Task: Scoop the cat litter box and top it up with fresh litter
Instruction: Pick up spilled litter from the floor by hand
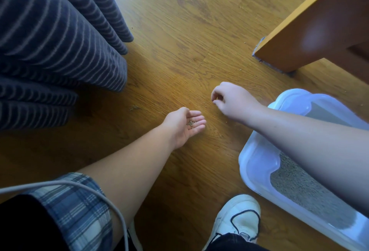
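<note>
— Floor [179, 31]?
— Amber wood-grain laminate, dotted with specks [135, 108]. Navy striped sofa [50, 41] along the left edge, glossy orange-brown cabinet [319, 21] at the top right corner.
— Box [255, 163]?
— Pale plastic, rounded rim, at the right edge under the right forearm; gritty grey litter [299, 187] inside.
— Hands?
— Left hand [185, 125] palm up, loosely cupped, carrying a few dark grains [191, 124]. Right hand [229, 99] just beyond, knuckles up, fingertips narrowed to a pinch; any grain there too small to tell.

Worn: blue-and-white plaid short sleeve [75, 206]; black trouser leg [229, 245]; white sneaker with black laces [237, 218]; thin grey cable [60, 183].
</note>
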Demonstrator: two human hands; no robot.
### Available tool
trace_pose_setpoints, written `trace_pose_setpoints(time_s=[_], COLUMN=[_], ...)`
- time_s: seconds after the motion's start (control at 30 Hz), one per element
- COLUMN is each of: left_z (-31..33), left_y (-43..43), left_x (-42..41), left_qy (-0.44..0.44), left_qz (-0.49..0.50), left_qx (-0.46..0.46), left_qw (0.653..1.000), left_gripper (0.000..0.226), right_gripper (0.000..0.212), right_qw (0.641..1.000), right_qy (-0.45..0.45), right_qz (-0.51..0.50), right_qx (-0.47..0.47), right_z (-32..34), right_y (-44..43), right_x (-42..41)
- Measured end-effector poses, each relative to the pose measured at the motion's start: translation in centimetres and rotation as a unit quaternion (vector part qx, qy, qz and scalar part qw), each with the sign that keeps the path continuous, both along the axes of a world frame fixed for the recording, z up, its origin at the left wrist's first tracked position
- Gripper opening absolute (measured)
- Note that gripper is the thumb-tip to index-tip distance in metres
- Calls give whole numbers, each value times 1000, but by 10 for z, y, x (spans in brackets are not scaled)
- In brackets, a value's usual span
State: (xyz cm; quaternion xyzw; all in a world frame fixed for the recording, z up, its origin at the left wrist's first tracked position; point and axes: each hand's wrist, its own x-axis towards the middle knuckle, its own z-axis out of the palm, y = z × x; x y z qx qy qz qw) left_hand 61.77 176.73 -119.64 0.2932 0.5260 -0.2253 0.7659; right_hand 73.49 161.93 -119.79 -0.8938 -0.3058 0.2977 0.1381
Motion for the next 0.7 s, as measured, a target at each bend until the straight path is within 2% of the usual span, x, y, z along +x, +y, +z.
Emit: trace_pose_setpoints(time_s=[0.1,0.23,0.6,0.7], left_z=[0,1,0,-4], left_y=[4,8,8,5], left_x=[-3,-5,-4,-3], left_qy=[6,5,-3,1], left_qz=[3,13,11,8], left_qx=[9,7,4,0], left_qw=[1000,1000,1000,1000], left_gripper=[33,32,33,34], right_gripper=[8,11,16,15], right_qw=[998,996,986,989], right_qy=[-10,-33,-79,-59], right_qz=[55,78,118,104], right_qx=[-27,-38,-83,-93], right_z=[-3,-9,-13,-8], right_y=[8,13,21,24], right_x=[-8,-14,-21,-23])
